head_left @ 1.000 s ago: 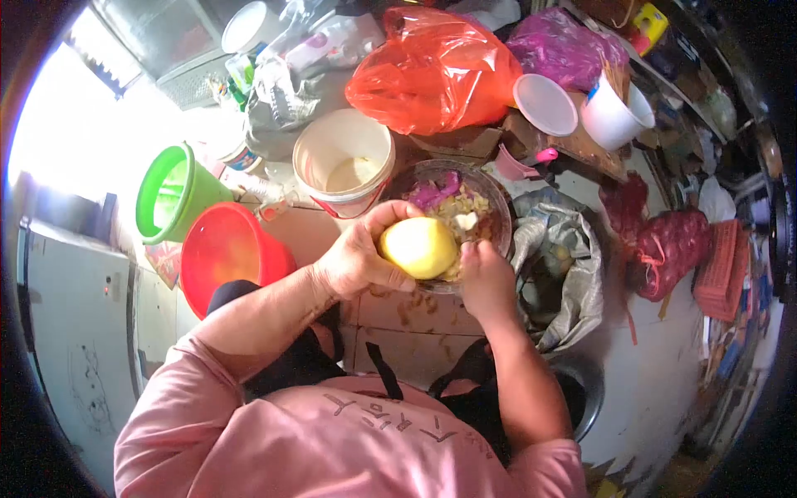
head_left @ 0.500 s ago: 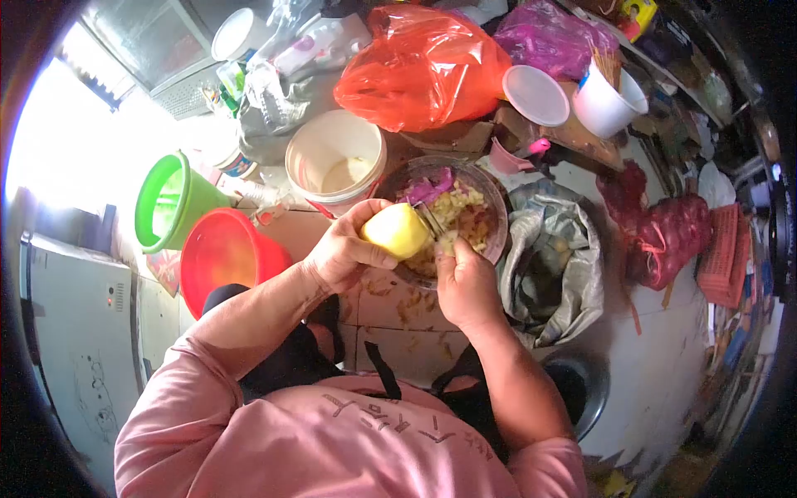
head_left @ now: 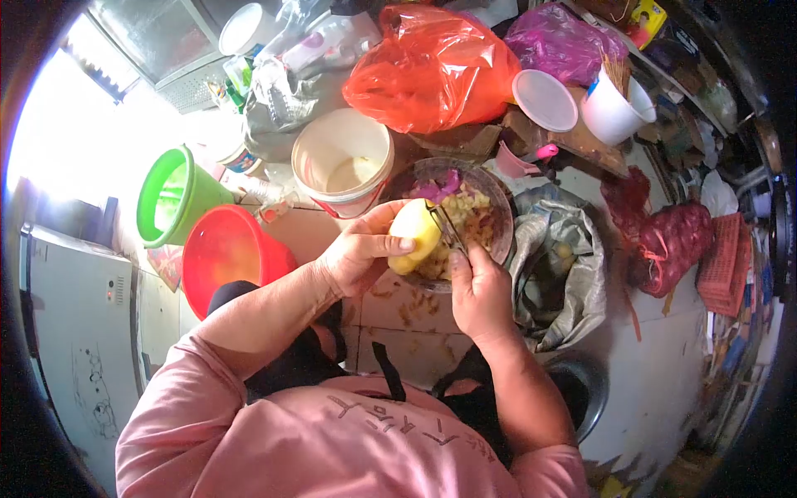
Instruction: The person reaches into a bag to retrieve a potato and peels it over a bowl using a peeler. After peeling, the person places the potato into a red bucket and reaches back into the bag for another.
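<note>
A mostly peeled yellow potato [head_left: 418, 230] is gripped in my left hand [head_left: 363, 251], its thumb across the near side. My right hand [head_left: 481, 290] is closed round the handle of a peeler [head_left: 447, 226], whose metal head lies against the potato's right side. Below both hands stands a round basin [head_left: 501, 207] heaped with peelings, with a piece of purple plastic [head_left: 442, 184] among them. Loose scraps of peel [head_left: 407, 309] are scattered on the floor tiles in front of the basin.
Left of the basin stand a white bucket [head_left: 309, 162], a red bucket [head_left: 199, 270] and a green bucket [head_left: 149, 207]. An open woven sack [head_left: 585, 290] is at the right, with a red mesh bag [head_left: 677, 249] beyond. Behind lies an orange plastic bag [head_left: 432, 70].
The potato has been turned more upright in my left hand and shifted right. My right hand has moved slightly right and down, with the peeler now at the potato's upper right side.
</note>
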The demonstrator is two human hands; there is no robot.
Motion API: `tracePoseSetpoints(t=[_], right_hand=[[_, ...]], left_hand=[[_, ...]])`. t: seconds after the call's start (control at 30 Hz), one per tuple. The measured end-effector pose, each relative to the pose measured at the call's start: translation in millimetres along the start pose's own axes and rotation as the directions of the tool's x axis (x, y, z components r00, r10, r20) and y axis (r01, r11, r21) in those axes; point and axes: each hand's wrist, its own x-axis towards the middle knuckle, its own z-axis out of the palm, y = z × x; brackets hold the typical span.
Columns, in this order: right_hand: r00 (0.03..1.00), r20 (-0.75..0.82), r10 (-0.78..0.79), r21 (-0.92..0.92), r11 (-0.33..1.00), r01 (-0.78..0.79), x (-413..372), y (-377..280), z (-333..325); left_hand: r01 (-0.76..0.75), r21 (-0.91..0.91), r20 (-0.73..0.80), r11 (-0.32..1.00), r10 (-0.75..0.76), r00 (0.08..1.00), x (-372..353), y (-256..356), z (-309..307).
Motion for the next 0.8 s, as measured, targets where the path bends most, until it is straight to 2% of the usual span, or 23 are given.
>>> tracePoseSetpoints(t=[0.07, 0.13, 0.2, 0.23, 0.27, 0.33, 0.37, 0.4, 0.43, 0.47, 0.53, 0.57, 0.63, 0.67, 0.73, 0.77, 0.8], right_hand=[[0.998, 0.064, 0.013, -0.063, 0.998, -0.009, 0.0, -0.5, 0.2], [0.996, 0.088, -0.019, -0.078, 0.997, 0.026, 1.5, -3.7, -1.2], [0.985, 0.156, -0.072, -0.148, 0.984, 0.096, -0.8, -5.1, -0.3], [0.983, 0.178, -0.051, -0.181, 0.980, 0.084, -2.9, -6.2, 0.7], [0.982, 0.181, -0.051, -0.179, 0.980, 0.084, -3.3, -6.4, 0.4], [0.983, 0.185, -0.019, -0.161, 0.986, 0.049, -0.7, -4.9, -3.1], [0.983, 0.182, -0.018, -0.161, 0.986, 0.048, 2.8, -2.6, -4.5], [0.963, 0.227, 0.143, -0.235, 0.968, -0.088, 8.6, 2.2, -5.9], [0.917, 0.257, 0.304, -0.312, 0.925, -0.219, 13.1, 10.6, -7.9], [0.898, 0.274, 0.343, -0.360, 0.903, -0.235, 16.0, 48.9, -2.8], [0.887, 0.293, 0.357, -0.367, 0.899, -0.240, 17.8, 35.4, -7.2], [0.885, 0.312, 0.346, -0.376, 0.900, -0.219, 18.6, 30.9, -6.1], [0.964, 0.183, 0.195, -0.183, 0.970, -0.161, 10.9, 23.9, -3.5], [0.964, 0.179, 0.197, -0.181, 0.970, -0.165, 10.1, 16.6, -4.1], [0.993, 0.113, 0.036, -0.065, 0.997, -0.029, 9.2, -3.1, -5.7], [0.995, 0.097, -0.014, -0.094, 0.995, 0.023, 6.1, -9.4, -3.5], [0.990, 0.126, -0.063, -0.091, 0.993, 0.075, 3.9, -8.3, -0.2]], left_hand=[[0.049, 0.096, 0.081, 0.994, -0.057, 0.995, 0.8, 0.5, -3.0], [-0.007, 0.135, 0.078, 0.991, -0.004, 0.997, 1.7, -6.5, -2.0], [0.130, 0.558, -0.187, 0.820, -0.029, 0.982, -3.5, -6.2, 1.2], [0.055, 0.526, -0.171, 0.848, 0.042, 0.984, -0.8, -12.4, -1.8], [0.057, 0.525, -0.175, 0.849, 0.042, 0.984, -2.6, -11.5, -1.4], [0.120, 0.478, -0.157, 0.870, -0.050, 0.986, -4.7, -5.8, 2.3], [0.120, 0.479, -0.155, 0.869, -0.051, 0.987, -6.0, -5.7, 1.2], [-0.057, 0.619, -0.001, 0.784, 0.073, 0.997, -7.6, -5.8, -0.1], [-0.240, 0.713, 0.171, 0.659, 0.168, 0.971, -8.6, -6.9, 0.5], [-0.128, 0.618, 0.147, 0.776, 0.047, 0.988, -14.5, -0.7, 12.2], [-0.153, 0.550, 0.133, 0.821, 0.094, 0.987, -12.6, -2.5, 9.0], [-0.160, 0.540, 0.118, 0.826, 0.114, 0.986, -12.7, -1.9, 6.9], [-0.004, 0.409, 0.002, 0.913, 0.004, 1.000, -9.1, 1.6, 8.5], [-0.002, 0.412, 0.004, 0.911, 0.000, 1.000, -6.2, -1.4, 5.5], [-0.045, 0.470, -0.044, 0.881, 0.075, 0.996, -1.1, -9.3, -3.0], [-0.045, 0.469, -0.044, 0.882, 0.075, 0.996, -1.6, -9.0, -2.9], [0.014, 0.477, -0.098, 0.879, 0.037, 0.995, -2.9, -7.1, -0.8]])
